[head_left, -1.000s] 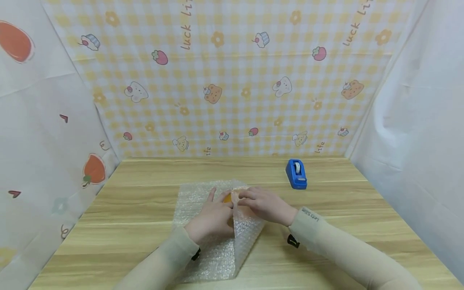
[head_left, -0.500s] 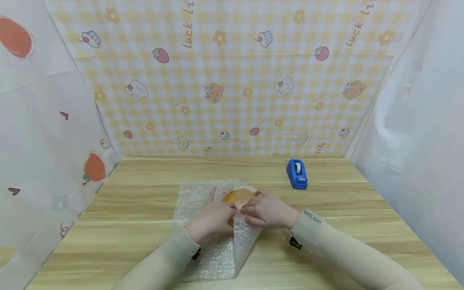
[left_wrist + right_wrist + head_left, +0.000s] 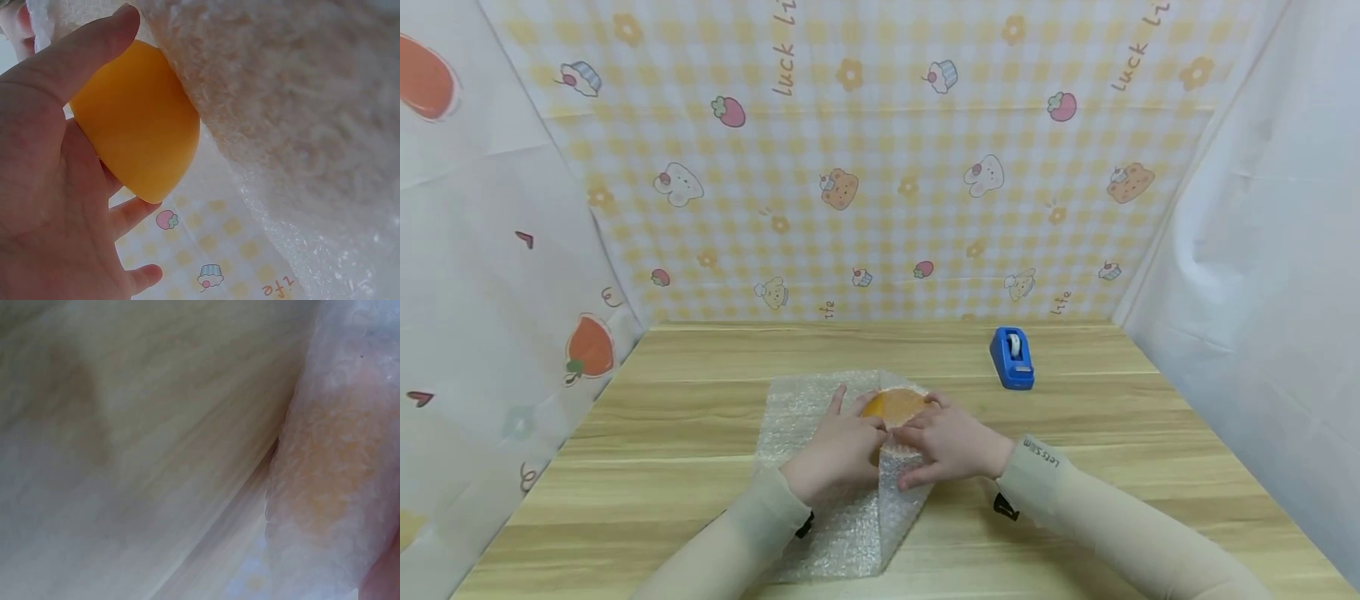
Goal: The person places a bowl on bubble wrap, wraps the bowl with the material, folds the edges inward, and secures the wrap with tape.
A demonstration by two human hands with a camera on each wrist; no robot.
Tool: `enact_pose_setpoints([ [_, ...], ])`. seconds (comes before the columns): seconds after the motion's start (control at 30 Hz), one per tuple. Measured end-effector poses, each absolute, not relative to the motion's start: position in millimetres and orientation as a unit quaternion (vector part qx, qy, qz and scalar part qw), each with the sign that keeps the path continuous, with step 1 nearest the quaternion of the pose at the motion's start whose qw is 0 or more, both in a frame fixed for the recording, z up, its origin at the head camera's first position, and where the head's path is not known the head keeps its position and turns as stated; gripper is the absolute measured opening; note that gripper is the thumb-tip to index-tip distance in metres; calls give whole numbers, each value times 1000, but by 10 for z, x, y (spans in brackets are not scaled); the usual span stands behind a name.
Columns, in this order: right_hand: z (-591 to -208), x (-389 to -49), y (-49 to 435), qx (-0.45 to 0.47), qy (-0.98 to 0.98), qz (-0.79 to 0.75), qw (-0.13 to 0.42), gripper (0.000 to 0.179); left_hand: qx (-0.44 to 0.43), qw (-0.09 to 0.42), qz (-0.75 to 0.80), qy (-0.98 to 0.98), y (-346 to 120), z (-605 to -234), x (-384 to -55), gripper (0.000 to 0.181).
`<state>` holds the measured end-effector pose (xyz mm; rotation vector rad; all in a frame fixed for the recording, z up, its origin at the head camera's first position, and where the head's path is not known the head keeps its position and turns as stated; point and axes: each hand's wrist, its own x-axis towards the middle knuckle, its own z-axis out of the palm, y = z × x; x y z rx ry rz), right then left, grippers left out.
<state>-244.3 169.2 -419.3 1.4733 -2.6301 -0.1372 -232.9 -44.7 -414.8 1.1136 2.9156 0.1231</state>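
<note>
A sheet of bubble wrap (image 3: 820, 542) lies on the table, its right part folded up over a smooth yellow-orange object (image 3: 140, 119). The object has a curved side and may be a bowl; the wrap covers much of it. My left hand (image 3: 838, 446) holds it from the left, the thumb on one side and fingers on the other in the left wrist view. On the right, my right hand (image 3: 951, 442) grips the folded wrap against the object, fingertips at the wrap's edge near my left fingers. Orange shows through the wrap in the right wrist view.
A blue tape dispenser (image 3: 1012, 358) with a roll of tape stands at the back right of the wooden table (image 3: 685, 400). A checked cloth (image 3: 880, 150) hangs behind the table, and pale cloths hang at both sides.
My right hand has moved a little toward me and drawn the wrap edge down over the yellow-orange object; its thumb has now spread lower. My left hand has stayed in place.
</note>
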Motion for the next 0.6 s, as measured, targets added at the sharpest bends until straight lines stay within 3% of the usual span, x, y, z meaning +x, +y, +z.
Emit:
enact_pose_setpoints([
  [0.6, -4167, -2399, 1649, 451, -891, -51, 29, 86, 374, -1, 59, 925, -545, -4023, -2410, 37],
])
